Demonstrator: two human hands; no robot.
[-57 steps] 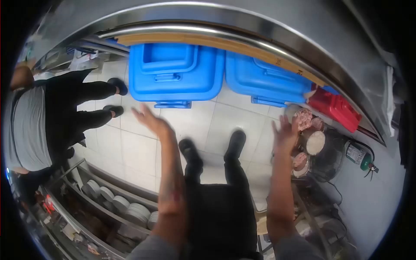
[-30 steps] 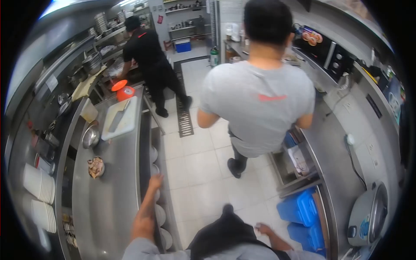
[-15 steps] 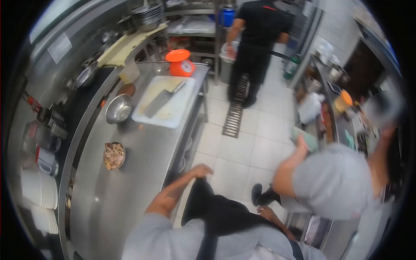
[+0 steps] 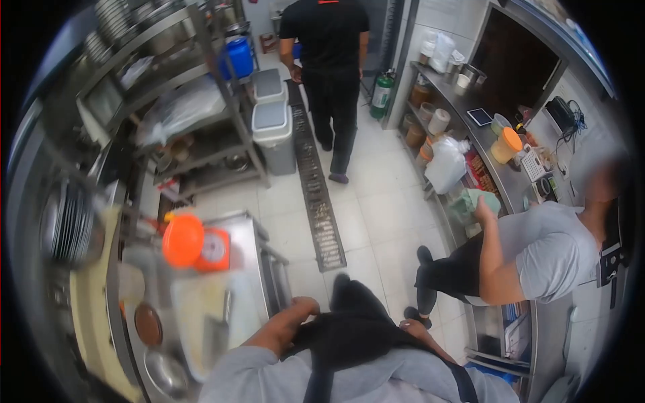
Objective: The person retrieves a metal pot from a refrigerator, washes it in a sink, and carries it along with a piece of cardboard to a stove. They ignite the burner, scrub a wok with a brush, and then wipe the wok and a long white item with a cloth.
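Observation:
My left hand [image 4: 306, 307] is low at my left side, beside my black apron [image 4: 356, 332] and near the corner of the steel worktable. Its fingers look curled in, with nothing visible in them. My right hand [image 4: 415, 330] hangs at my right side, close to the apron; its fingers show only in part. On the worktable to my left are an orange kitchen scale [image 4: 213, 248], a white cutting board [image 4: 191, 336] with a knife [image 4: 216, 336] on it, and a metal bowl [image 4: 166, 374].
A co-worker in grey [image 4: 551, 252] at the right holds a green cloth [image 4: 476, 203] by the side counter. Another person in black [image 4: 326, 60] is ahead, beside a floor drain [image 4: 316, 195]. Grey bins [image 4: 274, 138] and a steel shelf rack [image 4: 201, 131] stand ahead left.
My view has moved forward along the worktable; the scale and board are now nearer, and the bowl of food pieces is out of view. The person in black has moved farther on.

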